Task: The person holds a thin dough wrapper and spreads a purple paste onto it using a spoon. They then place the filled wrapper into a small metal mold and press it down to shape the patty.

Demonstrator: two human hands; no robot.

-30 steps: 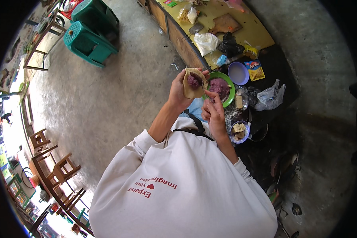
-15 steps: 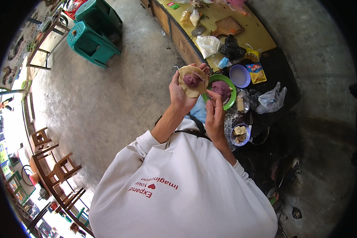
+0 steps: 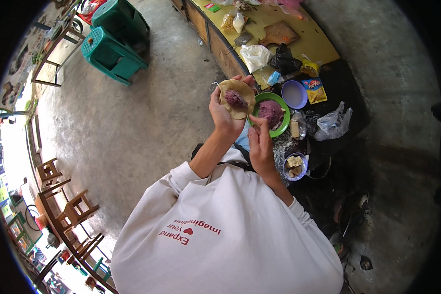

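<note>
On the palm of my left hand rests a thin round of pale dough, its fingers curled around the far edge. A mound of mashed purple filling sits in the middle of the dough. My right hand is just below the dough's right edge, fingers drawn together; whatever slim thing they may grip is too small to make out. Right beside the hands, a green bowl holds more of the purple mash.
Behind the green bowl stands a purple bowl of whitish liquid, beside a yellow packet. Nearer are a bowl of pale chunks and a clear plastic bag. A cutting board lies on the yellow tabletop. Green stools stand far left.
The right hand has shifted slightly left and turned, its fingers drawn closer under the dough's edge. The purple filling looks flatter and more spread. The left hand still holds the dough.
</note>
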